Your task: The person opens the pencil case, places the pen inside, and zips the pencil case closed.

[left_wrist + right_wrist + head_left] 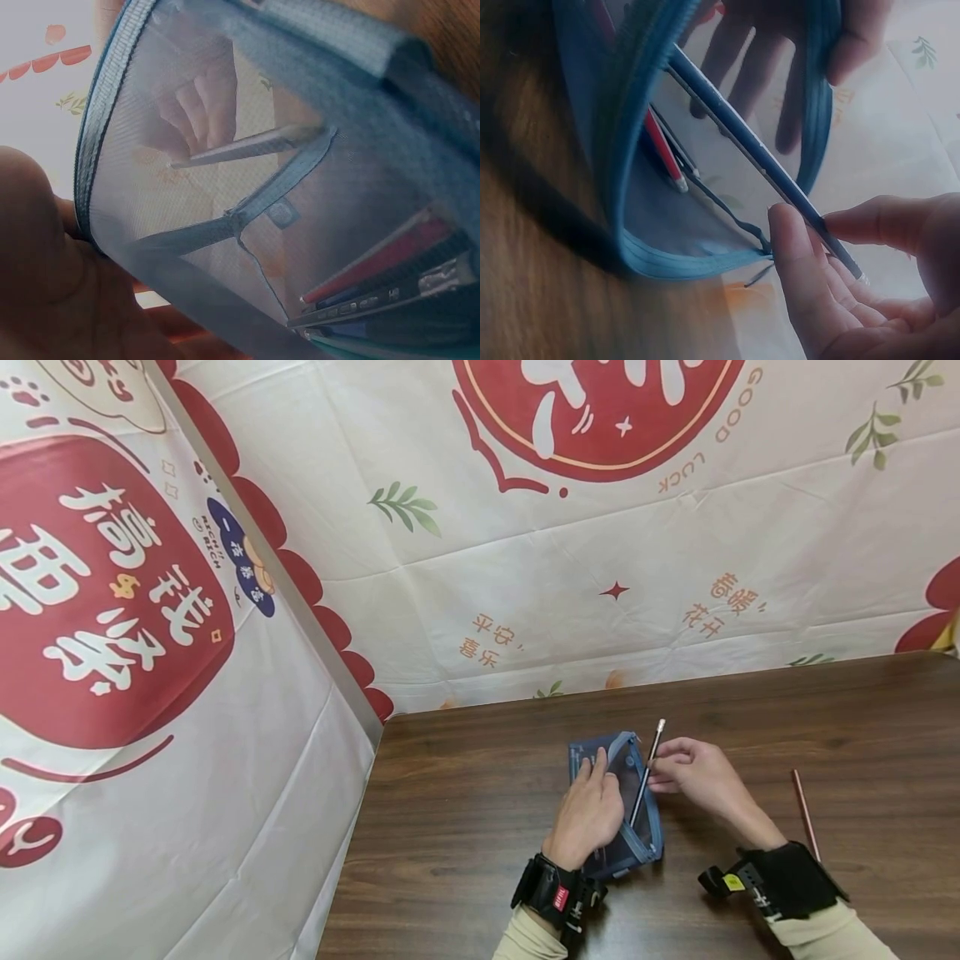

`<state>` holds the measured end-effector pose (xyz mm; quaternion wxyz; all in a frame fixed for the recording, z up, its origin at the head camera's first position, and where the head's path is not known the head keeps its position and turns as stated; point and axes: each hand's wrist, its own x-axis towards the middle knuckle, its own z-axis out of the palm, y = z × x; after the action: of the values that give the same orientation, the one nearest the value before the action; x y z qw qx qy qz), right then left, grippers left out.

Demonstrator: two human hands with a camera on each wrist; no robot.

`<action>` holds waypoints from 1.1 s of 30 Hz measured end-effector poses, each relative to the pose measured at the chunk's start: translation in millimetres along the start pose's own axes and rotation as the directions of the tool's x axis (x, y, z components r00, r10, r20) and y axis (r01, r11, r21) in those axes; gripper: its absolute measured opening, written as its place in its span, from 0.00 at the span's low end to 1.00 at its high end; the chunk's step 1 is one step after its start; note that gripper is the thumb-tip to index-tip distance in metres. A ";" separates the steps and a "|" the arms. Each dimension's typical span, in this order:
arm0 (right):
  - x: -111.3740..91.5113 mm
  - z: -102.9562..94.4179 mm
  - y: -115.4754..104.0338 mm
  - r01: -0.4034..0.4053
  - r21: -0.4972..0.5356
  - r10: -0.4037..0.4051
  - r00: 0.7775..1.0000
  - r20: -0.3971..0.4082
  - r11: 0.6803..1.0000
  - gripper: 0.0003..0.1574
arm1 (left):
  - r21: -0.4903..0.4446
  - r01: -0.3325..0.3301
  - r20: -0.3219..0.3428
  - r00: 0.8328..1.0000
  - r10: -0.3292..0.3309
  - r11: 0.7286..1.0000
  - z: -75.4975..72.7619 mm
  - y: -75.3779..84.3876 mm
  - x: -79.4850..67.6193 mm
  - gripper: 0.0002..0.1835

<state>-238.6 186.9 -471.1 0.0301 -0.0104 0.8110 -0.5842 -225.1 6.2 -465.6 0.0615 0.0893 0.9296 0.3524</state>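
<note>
A blue mesh pencil case (654, 827) stands on the table with its zipped mouth spread apart. My left hand (588, 810) holds the case by its left side; in the right wrist view its fingers (761, 82) show through the mesh. Between thumb and fingertips, my right hand (701, 777) pinches a dark pencil (647, 768) near its pale-tipped upper end. The pencil slants down, its lower part within the case's mouth. Inside the case lie a red pencil (375, 259), a dark pencil marked HB (375, 300) and other slim items, partly hidden by the mesh.
A reddish-brown pencil (805, 810) lies on the dark wooden table (450, 827), right of the case and partly behind the right wrist strap. White printed cloths (525, 552) hang along the table's far and left sides.
</note>
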 end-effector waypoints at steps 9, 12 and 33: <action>2.2 12.7 3.5 -0.008 0.043 0.006 0.999 0.040 0.999 0.20 | -0.004 0.006 0.003 1.000 -0.006 1.000 0.3 0.1 0.5 0.28; 2.3 15.4 4.4 -0.016 0.042 0.014 0.998 0.055 0.999 0.21 | -0.008 0.012 0.004 1.000 -0.012 1.000 -0.1 0.7 0.2 0.28; 3.2 23.5 7.8 -0.075 0.084 0.063 0.990 0.130 0.994 0.22 | -0.019 0.017 0.007 1.000 -0.017 1.000 -0.6 -0.3 -0.3 0.28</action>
<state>-240.2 167.0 -486.1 0.1021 -0.0181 0.7804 -0.6166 -225.0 5.5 -465.3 0.0687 0.0818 0.9267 0.3604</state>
